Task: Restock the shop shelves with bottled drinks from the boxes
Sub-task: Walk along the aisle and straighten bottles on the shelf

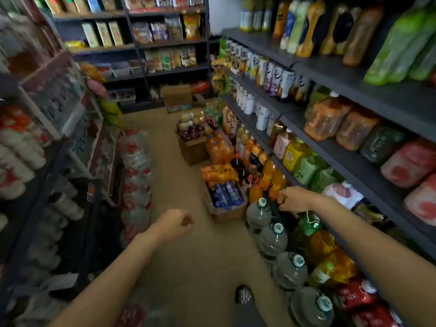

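Ahead, box of blue-capped bottles [226, 197], both hands' curled fingers [186, 220] apart from it

A narrow shop aisle runs over a tan, speckled floor [188, 260]. Dark grey metal shelving [354, 79] in several tiers lines the right side, its front edges slanting toward the far end. A matching dark metal rack [172, 42] with upright posts closes the aisle's far end. On the left stands a dark shelf unit [35, 208], blurred. A strip of pale wall [223, 13] shows in the far right corner. The light is dim and even.
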`<action>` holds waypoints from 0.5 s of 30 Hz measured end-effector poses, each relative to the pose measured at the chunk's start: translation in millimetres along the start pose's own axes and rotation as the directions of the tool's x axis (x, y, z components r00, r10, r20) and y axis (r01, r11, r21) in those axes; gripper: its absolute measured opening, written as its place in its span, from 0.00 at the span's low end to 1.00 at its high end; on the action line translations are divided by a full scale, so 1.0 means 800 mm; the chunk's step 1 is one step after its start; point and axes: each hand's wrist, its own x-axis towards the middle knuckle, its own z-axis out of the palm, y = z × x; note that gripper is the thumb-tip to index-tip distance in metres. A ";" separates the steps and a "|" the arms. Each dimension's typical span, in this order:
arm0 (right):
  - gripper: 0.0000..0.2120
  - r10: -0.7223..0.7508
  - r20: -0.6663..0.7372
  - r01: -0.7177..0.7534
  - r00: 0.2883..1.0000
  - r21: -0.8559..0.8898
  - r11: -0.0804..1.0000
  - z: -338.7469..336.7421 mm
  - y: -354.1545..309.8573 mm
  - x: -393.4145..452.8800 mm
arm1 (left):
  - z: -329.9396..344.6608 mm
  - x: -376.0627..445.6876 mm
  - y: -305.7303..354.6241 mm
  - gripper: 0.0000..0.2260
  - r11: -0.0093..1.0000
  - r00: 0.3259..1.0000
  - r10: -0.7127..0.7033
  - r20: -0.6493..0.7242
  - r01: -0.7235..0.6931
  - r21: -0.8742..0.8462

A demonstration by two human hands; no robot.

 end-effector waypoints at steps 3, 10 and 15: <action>0.12 0.078 0.046 -0.080 0.996 0.040 0.996 -0.004 0.037 0.085 | 0.006 0.094 -0.024 0.13 0.993 0.990 -0.102 0.096 0.107 -0.048; 0.09 0.031 0.141 -0.050 0.989 0.127 0.991 -0.026 0.048 0.307 | -0.020 0.291 -0.054 0.15 0.980 0.981 -0.124 0.150 0.145 -0.139; 0.07 0.023 0.190 -0.070 0.982 0.247 0.967 0.006 0.029 0.475 | -0.014 0.433 -0.103 0.16 0.977 0.968 -0.092 0.235 0.134 -0.168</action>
